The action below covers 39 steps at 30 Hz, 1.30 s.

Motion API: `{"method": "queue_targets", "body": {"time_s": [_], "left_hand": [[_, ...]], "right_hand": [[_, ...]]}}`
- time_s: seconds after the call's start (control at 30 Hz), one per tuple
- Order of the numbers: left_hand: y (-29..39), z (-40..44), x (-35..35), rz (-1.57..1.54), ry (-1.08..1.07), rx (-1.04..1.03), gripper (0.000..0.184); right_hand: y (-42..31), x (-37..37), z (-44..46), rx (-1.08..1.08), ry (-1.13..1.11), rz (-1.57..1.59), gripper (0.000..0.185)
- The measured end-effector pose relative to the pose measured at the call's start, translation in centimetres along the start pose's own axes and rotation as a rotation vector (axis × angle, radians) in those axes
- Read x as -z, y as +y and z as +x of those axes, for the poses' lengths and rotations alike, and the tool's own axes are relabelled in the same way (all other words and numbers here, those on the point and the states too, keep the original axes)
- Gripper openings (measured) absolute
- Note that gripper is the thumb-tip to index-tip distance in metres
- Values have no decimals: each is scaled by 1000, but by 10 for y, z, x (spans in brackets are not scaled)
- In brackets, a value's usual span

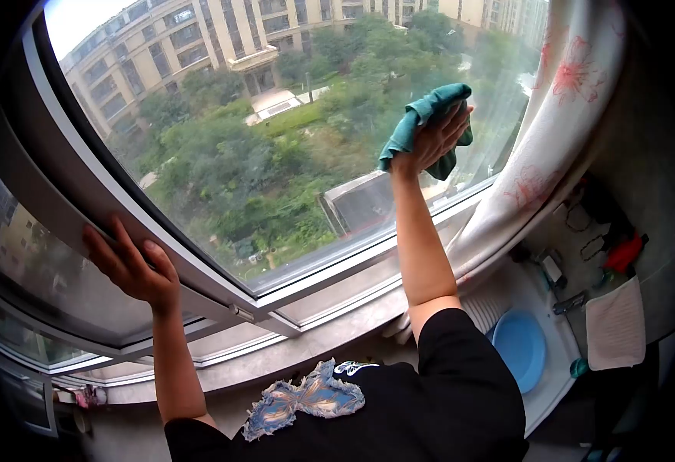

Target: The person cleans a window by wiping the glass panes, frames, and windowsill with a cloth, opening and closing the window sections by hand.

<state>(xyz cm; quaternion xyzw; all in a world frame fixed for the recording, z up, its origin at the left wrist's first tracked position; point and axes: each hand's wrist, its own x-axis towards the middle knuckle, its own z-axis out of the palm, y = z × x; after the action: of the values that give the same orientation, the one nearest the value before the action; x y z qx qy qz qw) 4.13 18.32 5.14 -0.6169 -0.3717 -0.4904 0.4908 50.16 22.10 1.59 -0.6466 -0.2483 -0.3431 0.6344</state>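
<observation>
My right hand (432, 145) presses a crumpled green cloth (408, 132) against the window pane (276, 165), near its right side. Folds of the cloth stick out above and below the fingers. To the left, my left hand (139, 266) rests on the grey window frame (95, 181), fingers spread and holding nothing. Hazy streaks show on the glass around the cloth. A white curtain with red flowers (534, 181) hangs just right of the pane.
Below the window runs a sill (337, 323). At the right, a blue basin (519, 350) sits in a white sink (549, 385), with a pale towel (614, 323) hanging beside it. Through the glass are trees and a curved building (199, 38).
</observation>
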Motion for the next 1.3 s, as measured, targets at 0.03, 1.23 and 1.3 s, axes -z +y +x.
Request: {"method": "queue_targets", "body": {"time_s": [0.03,1.23,1.3], "left_hand": [[0,0,0,-6,-2,-2,51],[-1,-10,-20,-55,74,-113,53],[-15,-16,-19,-58,88,-110,53]], "right_hand": [[-41,9,-25,111,-18,94,81],[261,1,-83,-1026,218,613,26],[228,-3,-147,-907,187,533,27]]}}
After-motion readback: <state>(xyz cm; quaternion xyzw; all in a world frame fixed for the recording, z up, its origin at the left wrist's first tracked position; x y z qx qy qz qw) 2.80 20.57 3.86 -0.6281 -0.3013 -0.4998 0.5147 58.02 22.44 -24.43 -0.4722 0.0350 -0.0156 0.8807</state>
